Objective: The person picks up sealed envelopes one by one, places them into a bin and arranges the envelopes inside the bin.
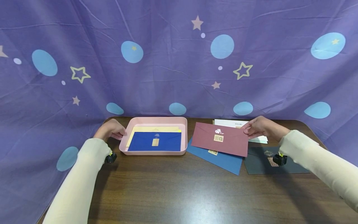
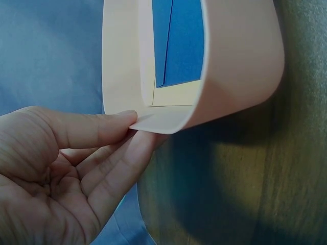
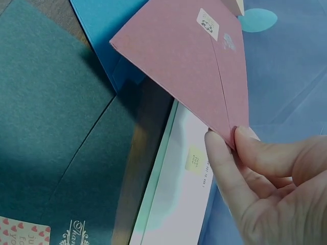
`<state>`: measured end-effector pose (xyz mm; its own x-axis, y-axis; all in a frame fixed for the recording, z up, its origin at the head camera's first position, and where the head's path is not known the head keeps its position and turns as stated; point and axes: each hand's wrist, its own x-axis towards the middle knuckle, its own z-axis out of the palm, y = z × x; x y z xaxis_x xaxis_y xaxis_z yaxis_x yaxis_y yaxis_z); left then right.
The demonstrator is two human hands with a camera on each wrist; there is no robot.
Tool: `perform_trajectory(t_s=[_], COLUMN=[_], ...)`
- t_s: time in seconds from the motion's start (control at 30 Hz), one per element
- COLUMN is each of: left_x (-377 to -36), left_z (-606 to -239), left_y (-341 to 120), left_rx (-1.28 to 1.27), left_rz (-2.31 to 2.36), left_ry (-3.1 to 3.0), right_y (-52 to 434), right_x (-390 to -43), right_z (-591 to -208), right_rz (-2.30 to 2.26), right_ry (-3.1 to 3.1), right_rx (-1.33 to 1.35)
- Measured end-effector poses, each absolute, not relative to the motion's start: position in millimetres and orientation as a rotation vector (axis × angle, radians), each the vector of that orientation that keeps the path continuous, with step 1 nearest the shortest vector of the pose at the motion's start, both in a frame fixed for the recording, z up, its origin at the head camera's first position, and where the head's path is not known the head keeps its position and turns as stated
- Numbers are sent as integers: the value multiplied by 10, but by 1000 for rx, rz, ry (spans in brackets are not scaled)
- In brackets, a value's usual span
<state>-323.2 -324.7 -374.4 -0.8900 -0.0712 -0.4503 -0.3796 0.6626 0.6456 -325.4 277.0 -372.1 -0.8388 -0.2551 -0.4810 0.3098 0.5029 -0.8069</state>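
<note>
A pink tray (image 1: pixel 183 137) stands at the table's back middle, holding a blue envelope (image 1: pixel 165 143) on top of a yellow one (image 1: pixel 145 128). My left hand (image 1: pixel 112 130) pinches the tray's left rim (image 2: pixel 153 121) between thumb and fingers. My right hand (image 1: pixel 258 127) pinches the right corner of a maroon envelope (image 1: pixel 221 140), which is lifted off the pile; the right wrist view shows the corner of the maroon envelope (image 3: pixel 194 66) between thumb and forefinger (image 3: pixel 225 168).
Under the maroon envelope lie a blue envelope (image 1: pixel 223 160), a dark grey envelope (image 1: pixel 263 163) and a white envelope (image 1: pixel 232 123). A purple star-and-dot cloth (image 1: pixel 179 56) hangs behind the wooden table (image 1: pixel 179 193).
</note>
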Motion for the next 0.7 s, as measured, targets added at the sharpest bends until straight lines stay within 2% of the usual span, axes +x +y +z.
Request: perform_trajectory(t_s=[0.7], left_x=[-3257], left_z=[-3743], left_y=[-3277], left_rx=[-362], left_rz=[1089], left_ry=[2492], right_y=[2752], right_x=[-3269], right_z=[-3708], right_rz=[-1282], right_ry=[2282], right_rx=[57])
